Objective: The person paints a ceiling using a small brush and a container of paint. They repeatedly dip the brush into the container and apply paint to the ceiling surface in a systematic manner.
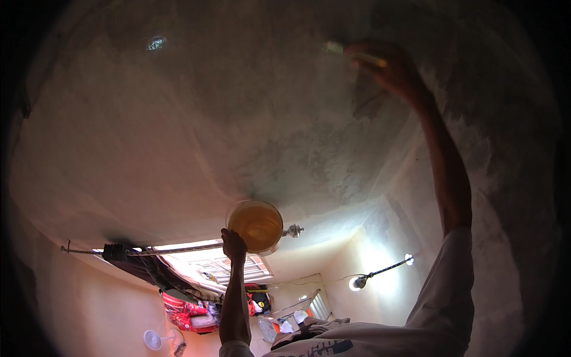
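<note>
My left hand (234,243), raised near the middle, is closed on the rim of a round pale tub (231,214). Inside it lies a cloudy yellow-brown liquid (259,228). My right hand (394,68) reaches up at the upper right, smeared a little by motion, its fingers wrapped round a paintbrush (373,59). The brush has a yellowish handle, and its pale head points left. It is close to the grey, patchy plastered surface (267,107) overhead; whether the bristles touch it I cannot tell. Darker, damp-looking patches show on that surface below my right hand.
A rod (202,247) runs beside the tub, with dark cloth (157,271) hanging from it before a bright barred window (232,265). A lit bulb (358,282) is at the right wall. Below are red bundles (184,312), a white fan (153,340) and a ladder-like metal frame (288,312).
</note>
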`<control>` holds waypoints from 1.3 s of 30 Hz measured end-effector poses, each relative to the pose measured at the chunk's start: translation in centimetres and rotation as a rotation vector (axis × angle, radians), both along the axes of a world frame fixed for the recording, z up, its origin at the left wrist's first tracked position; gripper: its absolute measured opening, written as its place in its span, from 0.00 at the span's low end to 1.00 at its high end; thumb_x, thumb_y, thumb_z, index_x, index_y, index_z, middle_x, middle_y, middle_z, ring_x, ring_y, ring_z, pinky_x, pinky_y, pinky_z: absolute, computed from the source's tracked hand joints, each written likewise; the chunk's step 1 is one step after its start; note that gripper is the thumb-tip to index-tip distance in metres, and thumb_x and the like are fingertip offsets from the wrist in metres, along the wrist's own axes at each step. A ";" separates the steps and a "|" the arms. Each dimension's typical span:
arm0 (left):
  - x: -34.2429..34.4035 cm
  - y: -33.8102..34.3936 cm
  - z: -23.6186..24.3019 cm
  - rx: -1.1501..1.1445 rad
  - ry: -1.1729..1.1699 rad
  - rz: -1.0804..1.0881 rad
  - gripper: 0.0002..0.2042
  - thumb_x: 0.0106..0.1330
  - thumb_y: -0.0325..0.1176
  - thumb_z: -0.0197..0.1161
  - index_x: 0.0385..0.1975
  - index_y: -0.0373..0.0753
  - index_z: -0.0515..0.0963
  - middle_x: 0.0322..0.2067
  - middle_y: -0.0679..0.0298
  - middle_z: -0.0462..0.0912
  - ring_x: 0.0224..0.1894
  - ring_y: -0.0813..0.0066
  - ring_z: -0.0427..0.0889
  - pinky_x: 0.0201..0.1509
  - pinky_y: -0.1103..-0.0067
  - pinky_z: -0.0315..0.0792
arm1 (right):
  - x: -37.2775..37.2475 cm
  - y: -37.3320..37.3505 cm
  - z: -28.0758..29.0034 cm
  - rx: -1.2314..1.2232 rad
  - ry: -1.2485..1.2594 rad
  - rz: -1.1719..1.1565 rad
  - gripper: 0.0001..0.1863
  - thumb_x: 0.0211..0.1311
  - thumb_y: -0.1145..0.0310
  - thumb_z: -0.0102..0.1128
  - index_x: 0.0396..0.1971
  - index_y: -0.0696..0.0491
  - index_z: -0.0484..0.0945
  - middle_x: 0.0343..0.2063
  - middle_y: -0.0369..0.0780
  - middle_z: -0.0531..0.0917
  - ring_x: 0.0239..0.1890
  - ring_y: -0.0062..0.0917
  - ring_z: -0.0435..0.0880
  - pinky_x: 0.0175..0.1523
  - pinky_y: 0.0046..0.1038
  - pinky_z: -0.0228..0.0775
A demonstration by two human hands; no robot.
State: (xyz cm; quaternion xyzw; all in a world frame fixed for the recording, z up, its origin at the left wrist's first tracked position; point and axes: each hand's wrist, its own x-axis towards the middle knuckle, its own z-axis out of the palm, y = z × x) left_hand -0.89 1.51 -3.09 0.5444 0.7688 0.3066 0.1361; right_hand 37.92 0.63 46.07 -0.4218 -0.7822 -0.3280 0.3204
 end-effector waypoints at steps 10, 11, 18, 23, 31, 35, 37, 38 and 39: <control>0.5 0.1 0.6 -0.020 0.011 -0.012 0.14 0.72 0.40 0.43 0.43 0.33 0.62 0.41 0.44 0.76 0.38 0.42 0.80 0.39 0.56 0.75 | 2.5 0.5 -1.9 0.216 -0.014 -0.028 0.18 0.55 0.74 0.64 0.48 0.47 0.80 0.49 0.37 0.81 0.52 0.30 0.80 0.56 0.29 0.72; 0.3 0.0 0.5 -0.024 0.011 -0.002 0.13 0.72 0.40 0.43 0.42 0.33 0.62 0.41 0.44 0.76 0.38 0.42 0.80 0.39 0.56 0.75 | 2.4 0.1 -4.2 0.180 0.013 -0.033 0.19 0.54 0.75 0.65 0.48 0.47 0.80 0.50 0.37 0.80 0.52 0.31 0.79 0.56 0.30 0.72; 0.8 0.0 0.7 -0.018 0.021 -0.002 0.13 0.71 0.39 0.44 0.41 0.34 0.63 0.39 0.44 0.76 0.38 0.43 0.80 0.40 0.57 0.75 | 2.9 -3.0 -17.0 -0.177 0.146 0.011 0.16 0.49 0.76 0.68 0.40 0.47 0.81 0.41 0.37 0.84 0.45 0.29 0.83 0.50 0.28 0.78; 1.4 0.0 1.3 -0.031 -0.001 -0.005 0.13 0.72 0.39 0.44 0.41 0.34 0.63 0.39 0.44 0.76 0.39 0.43 0.79 0.41 0.56 0.74 | 4.8 -2.9 -15.1 -0.325 0.116 0.017 0.14 0.51 0.74 0.68 0.41 0.49 0.81 0.41 0.37 0.84 0.44 0.27 0.83 0.49 0.27 0.77; 1.1 0.2 1.1 -0.028 0.004 0.001 0.13 0.72 0.39 0.44 0.41 0.34 0.62 0.39 0.44 0.76 0.39 0.42 0.79 0.41 0.55 0.73 | 6.6 -1.1 2.4 -0.188 0.223 -0.117 0.16 0.57 0.66 0.66 0.47 0.49 0.81 0.46 0.37 0.83 0.50 0.27 0.81 0.56 0.27 0.70; -1.5 -1.1 -0.3 -0.025 0.020 0.063 0.13 0.72 0.39 0.44 0.41 0.34 0.62 0.40 0.43 0.75 0.38 0.41 0.79 0.41 0.55 0.73 | 2.2 1.3 5.3 -0.006 0.241 0.376 0.09 0.56 0.79 0.61 0.38 0.58 0.80 0.35 0.37 0.84 0.39 0.19 0.80 0.46 0.23 0.71; 0.7 0.2 0.3 -0.001 -0.004 -0.017 0.13 0.72 0.39 0.44 0.41 0.34 0.62 0.39 0.43 0.75 0.38 0.41 0.79 0.40 0.55 0.73 | 2.9 -0.9 5.2 0.261 0.059 0.214 0.08 0.56 0.78 0.61 0.37 0.58 0.80 0.34 0.37 0.83 0.37 0.19 0.79 0.44 0.23 0.71; 1.2 0.3 0.7 0.005 -0.004 -0.033 0.13 0.72 0.39 0.44 0.40 0.34 0.62 0.39 0.43 0.75 0.38 0.41 0.79 0.40 0.55 0.73 | 5.4 -0.5 2.8 0.270 0.009 0.103 0.13 0.56 0.76 0.62 0.43 0.53 0.80 0.42 0.37 0.82 0.45 0.24 0.79 0.51 0.26 0.70; 1.2 0.3 0.9 0.007 -0.001 -0.025 0.13 0.72 0.39 0.44 0.40 0.34 0.62 0.39 0.43 0.76 0.38 0.41 0.79 0.39 0.55 0.73 | 7.4 1.2 -0.2 0.274 -0.033 0.015 0.18 0.57 0.74 0.63 0.49 0.48 0.79 0.50 0.38 0.81 0.54 0.29 0.78 0.59 0.28 0.69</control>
